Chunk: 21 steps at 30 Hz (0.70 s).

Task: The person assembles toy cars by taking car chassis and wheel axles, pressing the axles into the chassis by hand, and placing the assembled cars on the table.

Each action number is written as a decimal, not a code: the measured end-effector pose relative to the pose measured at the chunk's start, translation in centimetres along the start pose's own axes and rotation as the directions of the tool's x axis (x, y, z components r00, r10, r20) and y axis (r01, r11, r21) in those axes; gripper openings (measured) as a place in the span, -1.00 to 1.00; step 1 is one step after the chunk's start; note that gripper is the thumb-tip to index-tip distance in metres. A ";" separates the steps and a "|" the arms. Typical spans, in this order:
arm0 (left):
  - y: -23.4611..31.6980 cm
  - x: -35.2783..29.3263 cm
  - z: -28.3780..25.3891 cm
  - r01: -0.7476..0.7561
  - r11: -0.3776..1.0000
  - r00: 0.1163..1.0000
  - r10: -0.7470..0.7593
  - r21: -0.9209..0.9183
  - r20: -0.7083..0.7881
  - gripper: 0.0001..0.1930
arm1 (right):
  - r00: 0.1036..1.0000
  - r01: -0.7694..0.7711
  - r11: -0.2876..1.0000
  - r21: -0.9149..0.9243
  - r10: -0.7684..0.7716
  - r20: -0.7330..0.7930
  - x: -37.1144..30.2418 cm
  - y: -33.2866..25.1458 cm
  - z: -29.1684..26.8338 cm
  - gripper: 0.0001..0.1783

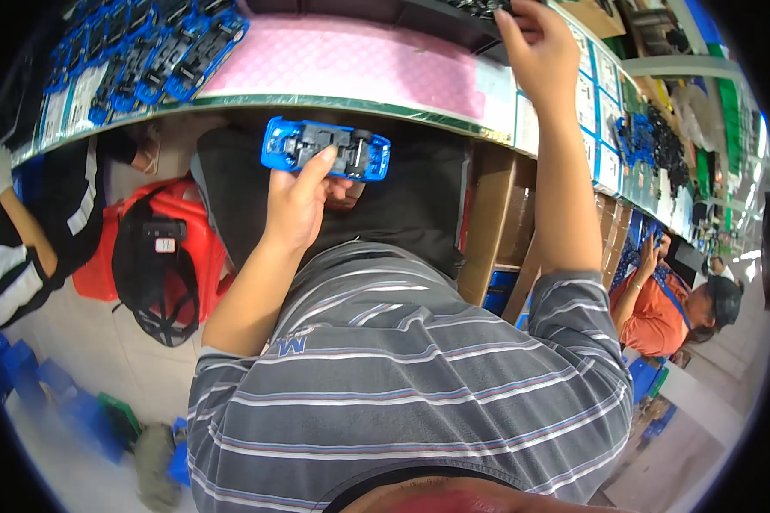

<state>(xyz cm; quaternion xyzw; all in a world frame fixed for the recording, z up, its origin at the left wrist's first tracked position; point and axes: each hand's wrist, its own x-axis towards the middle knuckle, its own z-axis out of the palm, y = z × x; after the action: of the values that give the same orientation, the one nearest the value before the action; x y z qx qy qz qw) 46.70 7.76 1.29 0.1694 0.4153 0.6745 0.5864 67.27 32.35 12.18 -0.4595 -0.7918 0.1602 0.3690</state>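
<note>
My left hand (298, 203) grips a blue toy car (327, 150) in front of my body, below the bench edge. The car's black underside faces up, with dark wheels showing at its right end, and my thumb presses on it. My right arm stretches forward to the top of the view. There my right hand (542, 53) is at a black bin (393, 20) holding small black parts (479, 7). Its fingers are curled, and whatever is between them is too small to make out.
Rows of blue toy cars (158, 60) lie underside up at the bench's left. A pink padded mat (351, 64) covers its middle. Cardboard boxes (488, 201) stand below at right. A red stool (98, 261) with a black bag (156, 265) is left. Co-workers sit on both sides.
</note>
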 end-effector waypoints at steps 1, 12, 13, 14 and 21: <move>-0.2 0.1 0.0 -0.001 1.000 1.000 0.001 0.000 0.012 -0.75 | 0.998 -0.052 0.994 -0.098 0.053 0.015 1.8 0.5 0.0 -0.70; -0.1 0.4 1.8 0.057 0.996 0.997 -0.060 0.069 0.040 -0.81 | 0.964 0.121 0.967 -0.225 -0.060 0.260 8.9 9.5 1.9 -0.65; 0.0 0.3 1.8 0.054 0.995 0.998 -0.056 0.086 0.016 -0.82 | 0.963 0.112 0.968 -0.226 -0.049 0.266 9.1 8.2 2.9 -0.73; 0.1 0.2 2.0 0.053 0.995 0.998 -0.055 0.089 0.018 -0.82 | 0.964 0.110 0.968 -0.225 -0.049 0.261 8.9 7.5 2.8 -0.73; 0.2 -0.9 1.8 0.055 0.997 0.998 -0.055 0.058 -0.003 -0.77 | 0.997 -0.007 0.995 -0.096 0.014 0.075 5.6 4.5 1.4 -0.73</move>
<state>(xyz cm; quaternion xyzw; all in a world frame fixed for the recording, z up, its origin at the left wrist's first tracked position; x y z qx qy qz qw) 48.04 7.58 2.74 0.1745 0.4398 0.6457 0.5994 67.29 39.64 11.01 -0.4744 -0.8096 0.1412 0.3155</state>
